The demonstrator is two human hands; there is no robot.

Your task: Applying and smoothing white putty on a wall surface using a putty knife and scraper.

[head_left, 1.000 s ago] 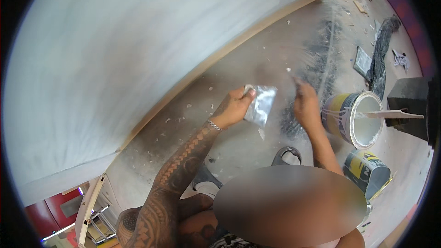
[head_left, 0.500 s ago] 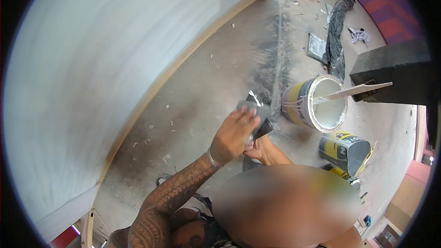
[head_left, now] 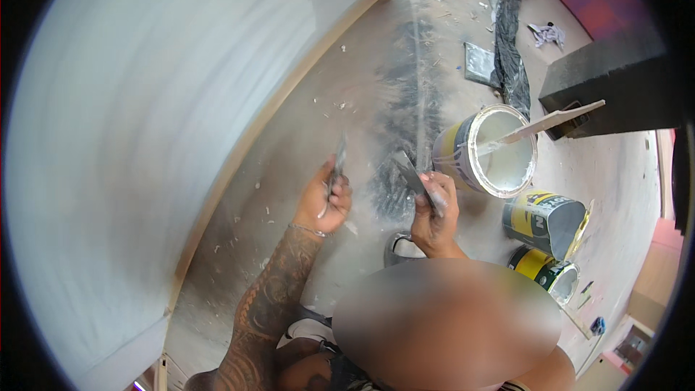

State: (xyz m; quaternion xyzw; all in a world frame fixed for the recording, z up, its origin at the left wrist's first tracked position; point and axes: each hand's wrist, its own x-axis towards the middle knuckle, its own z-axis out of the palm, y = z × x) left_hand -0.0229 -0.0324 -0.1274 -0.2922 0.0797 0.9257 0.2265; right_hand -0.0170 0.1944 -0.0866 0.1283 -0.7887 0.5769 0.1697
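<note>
While pinching a thin grey plate (head_left: pixel 339 156) in the left hand (head_left: pixel 326 201), grips a dark flat plate (head_left: pixel 411 174) in the right hand (head_left: pixel 436 215) too. Has the left clamped around the lower end of the grey piece, pointing it up to about twelve o'clock, blurred along the edge. Has the right clamped on the dark one, thumb and fingers on either side, tilting it to eleven o'clock. Holds the pair apart above the dusty floor (head_left: pixel 304 119), with the dark plate at three o'clock from the grey. Wears a chain bracelet (head_left: pixel 307 230) on the left wrist.

Over to between one and two o'clock from the right hand, and straight to a white-coated bucket (head_left: pixel 455 156), near but untouched, with a pale stick (head_left: pixel 557 120) poking out toward two o'clock. Round to three for a yellow-and-grey container (head_left: pixel 520 223), then on to four for a dark can (head_left: pixel 536 264) with a yellow band. Up past the bucket at twelve, along a crumpled black plastic roll (head_left: pixel 511 43) beside a flat packet (head_left: pixel 481 62). Out at two, across to a big black block (head_left: pixel 608 87). And away at ten, along a broad pale wall (head_left: pixel 152 123).
</note>
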